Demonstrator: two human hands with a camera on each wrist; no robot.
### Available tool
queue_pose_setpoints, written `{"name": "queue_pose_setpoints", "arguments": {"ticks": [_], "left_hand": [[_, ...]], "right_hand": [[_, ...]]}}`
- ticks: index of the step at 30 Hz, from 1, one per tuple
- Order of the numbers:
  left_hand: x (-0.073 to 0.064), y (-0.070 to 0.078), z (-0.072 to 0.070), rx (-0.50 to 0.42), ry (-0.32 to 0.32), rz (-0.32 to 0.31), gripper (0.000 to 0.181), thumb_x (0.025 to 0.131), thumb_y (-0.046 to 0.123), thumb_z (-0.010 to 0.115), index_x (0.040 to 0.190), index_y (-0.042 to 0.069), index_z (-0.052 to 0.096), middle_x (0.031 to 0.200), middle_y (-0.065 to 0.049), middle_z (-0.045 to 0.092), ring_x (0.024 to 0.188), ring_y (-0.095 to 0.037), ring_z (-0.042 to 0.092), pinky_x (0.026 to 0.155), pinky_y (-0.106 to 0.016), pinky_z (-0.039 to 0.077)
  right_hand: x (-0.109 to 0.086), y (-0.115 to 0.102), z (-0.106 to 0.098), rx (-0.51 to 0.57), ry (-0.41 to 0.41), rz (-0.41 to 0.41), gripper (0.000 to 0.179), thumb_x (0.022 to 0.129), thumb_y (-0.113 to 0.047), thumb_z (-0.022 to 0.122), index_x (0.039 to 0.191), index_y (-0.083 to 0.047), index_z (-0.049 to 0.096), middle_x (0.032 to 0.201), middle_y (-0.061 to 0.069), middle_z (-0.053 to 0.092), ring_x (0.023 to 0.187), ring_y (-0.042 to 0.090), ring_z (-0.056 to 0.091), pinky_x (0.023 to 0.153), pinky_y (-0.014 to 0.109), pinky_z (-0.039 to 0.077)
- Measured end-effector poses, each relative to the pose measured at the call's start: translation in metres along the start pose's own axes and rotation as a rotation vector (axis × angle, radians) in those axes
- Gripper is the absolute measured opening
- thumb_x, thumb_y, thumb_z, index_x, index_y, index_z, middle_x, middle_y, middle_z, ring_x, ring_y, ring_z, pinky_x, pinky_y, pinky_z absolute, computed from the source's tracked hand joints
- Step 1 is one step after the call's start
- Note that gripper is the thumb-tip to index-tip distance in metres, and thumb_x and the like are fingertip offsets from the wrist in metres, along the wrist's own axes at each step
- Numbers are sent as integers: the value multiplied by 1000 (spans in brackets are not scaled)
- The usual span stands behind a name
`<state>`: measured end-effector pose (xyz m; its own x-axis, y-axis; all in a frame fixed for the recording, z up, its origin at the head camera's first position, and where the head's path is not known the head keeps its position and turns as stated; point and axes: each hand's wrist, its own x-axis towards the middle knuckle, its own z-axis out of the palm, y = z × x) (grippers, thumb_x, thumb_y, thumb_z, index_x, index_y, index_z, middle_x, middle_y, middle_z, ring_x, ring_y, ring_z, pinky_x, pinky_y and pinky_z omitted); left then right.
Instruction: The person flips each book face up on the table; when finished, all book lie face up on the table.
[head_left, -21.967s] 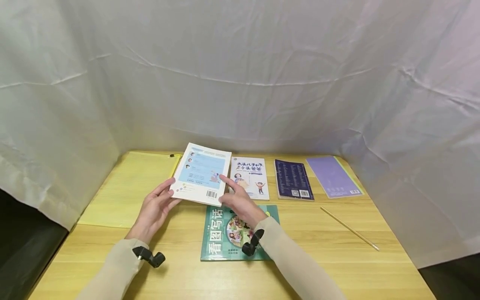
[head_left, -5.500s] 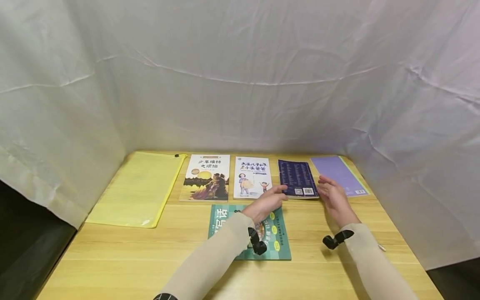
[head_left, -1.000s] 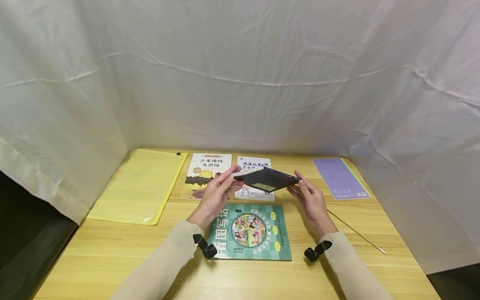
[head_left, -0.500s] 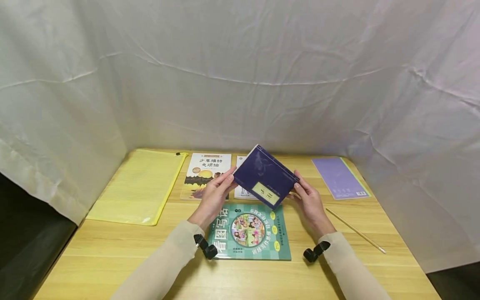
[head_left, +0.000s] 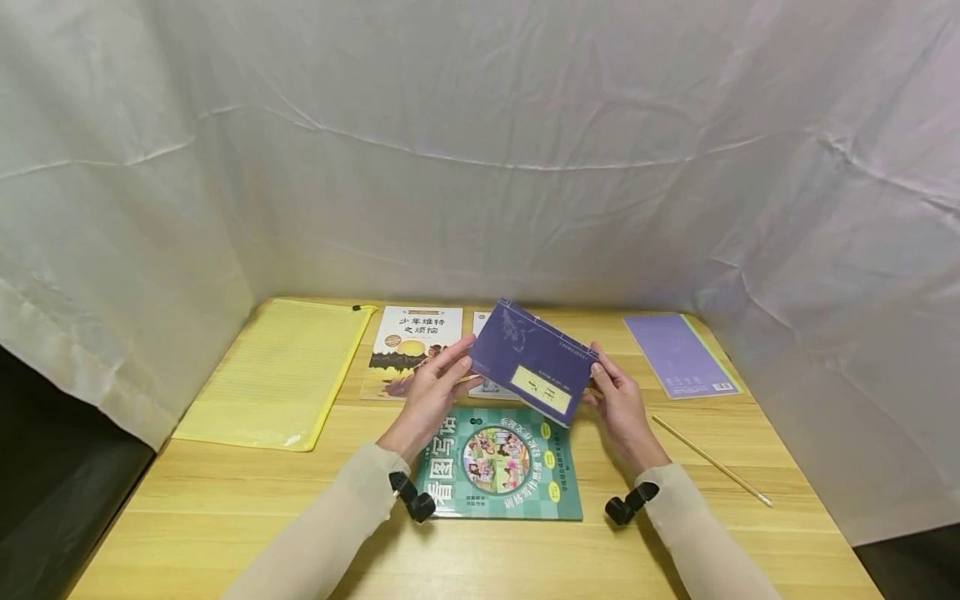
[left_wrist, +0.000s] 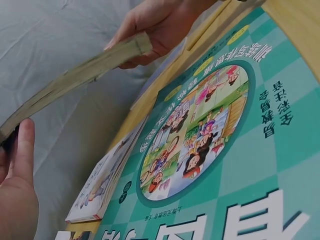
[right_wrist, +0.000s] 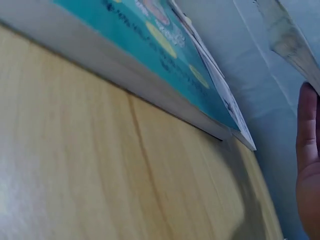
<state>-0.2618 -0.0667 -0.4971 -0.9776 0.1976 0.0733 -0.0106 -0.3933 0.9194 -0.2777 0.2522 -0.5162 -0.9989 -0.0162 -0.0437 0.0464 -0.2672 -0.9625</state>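
Both hands hold a navy book [head_left: 517, 346] up in the air, its front cover with a cream title label facing the head camera. My left hand [head_left: 431, 400] pinches its left corner, thumb on the cover. On the opposite side, my right hand [head_left: 621, 408] grips the right edge between thumb and fingers. In the left wrist view the book's page edge [left_wrist: 75, 80] shows, slightly bowed. A green workbook [head_left: 495, 467] lies on the table below, partly overlapped by the held book. Behind it, a white storybook [head_left: 487, 387] is mostly hidden.
A yellow zip pouch [head_left: 270, 375] lies at the back left of the wooden table [head_left: 480, 558], beside a book with a sunset cover [head_left: 408, 333]. A purple notebook [head_left: 678, 358] lies at the back right, with a thin stick [head_left: 712, 462] in front. Pale curtains [head_left: 480, 167] enclose the table.
The navy book lay back cover up 5.5 seconds ago; both hands have since lifted it and turned its front cover into view. Earlier, a white book was held, then laid down back left.
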Motion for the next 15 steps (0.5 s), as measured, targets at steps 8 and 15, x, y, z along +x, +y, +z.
{"name": "queue_pose_setpoints", "arguments": {"ticks": [8, 15], "left_hand": [[-1, -1, 3, 48, -12, -16, 53, 110, 1, 52, 162, 13, 50, 166, -11, 48, 139, -25, 58, 109, -39, 63], [-3, 0, 4, 65, -23, -52, 65, 107, -2, 48, 169, 16, 42, 174, -8, 37, 155, -36, 44, 108, -38, 64]], "right_hand": [[0, -2, -2, 0, 108, -1, 57, 111, -29, 65, 165, -22, 50, 135, -6, 72, 88, 6, 69, 69, 15, 62], [0, -1, -3, -16, 82, -11, 55, 113, -19, 62, 166, -15, 48, 118, -10, 75, 88, 6, 71, 69, 17, 62]]}}
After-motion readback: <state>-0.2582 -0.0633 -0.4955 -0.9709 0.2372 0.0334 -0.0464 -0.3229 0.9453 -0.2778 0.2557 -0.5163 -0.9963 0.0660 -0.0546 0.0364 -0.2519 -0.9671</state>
